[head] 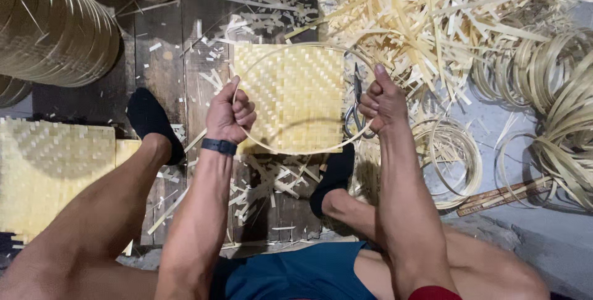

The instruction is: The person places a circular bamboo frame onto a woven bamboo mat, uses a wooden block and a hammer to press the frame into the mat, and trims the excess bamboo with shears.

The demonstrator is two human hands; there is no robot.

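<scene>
Both fists clamp a thin bamboo hoop (301,150): left hand (230,116) at its 9 o'clock, right hand (381,103) at 3 o'clock, fingers curled tight. Hoop hovers over the square woven mat (296,90) on the floor. Best practice: keep tension even, centre the ring on the mat.

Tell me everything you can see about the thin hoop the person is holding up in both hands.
The hoop is one thin, pale strip that looks like bamboo, bent into a near-round ring. It is held up above a square woven mat lying on the dark plank floor, so the mat shows through it. The left hand grips its left side in a closed fist, and the right hand grips its right side with the thumb raised. Its lower arc crosses the mat's near edge. Nothing else touches it.
</scene>
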